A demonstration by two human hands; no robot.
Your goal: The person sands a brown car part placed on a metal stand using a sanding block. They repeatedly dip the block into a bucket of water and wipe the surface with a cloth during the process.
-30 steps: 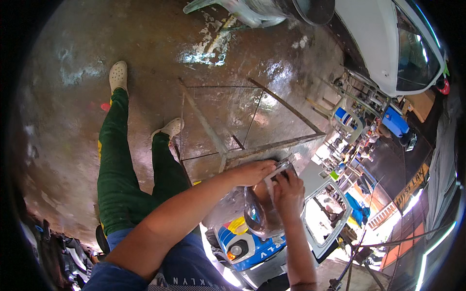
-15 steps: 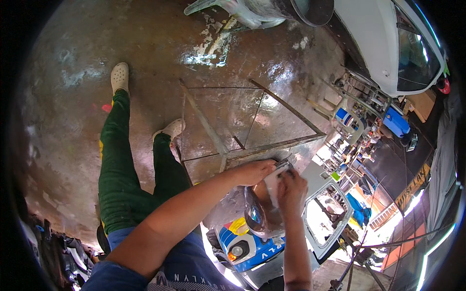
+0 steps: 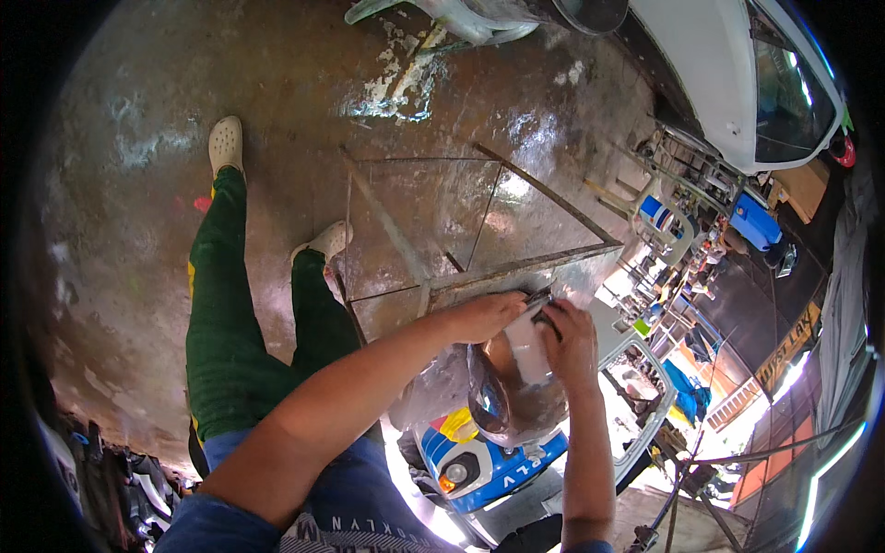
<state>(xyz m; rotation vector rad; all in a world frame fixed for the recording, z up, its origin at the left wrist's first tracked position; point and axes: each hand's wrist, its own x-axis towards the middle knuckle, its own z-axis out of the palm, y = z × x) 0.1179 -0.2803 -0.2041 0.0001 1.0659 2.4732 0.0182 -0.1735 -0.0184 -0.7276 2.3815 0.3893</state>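
A bare metal frame (image 3: 461,221) stands on the wet floor (image 3: 138,184) just beyond my hands, and a blue and white motorcycle (image 3: 479,461) sits under them. My green-trousered legs (image 3: 230,323) stand to the left. The thing I work on is a small white pad (image 3: 527,343), lying on a shiny rounded chrome part (image 3: 507,405). My left hand (image 3: 484,315) pinches its upper edge; my right hand (image 3: 570,336) presses on its right side, fingers clenched.
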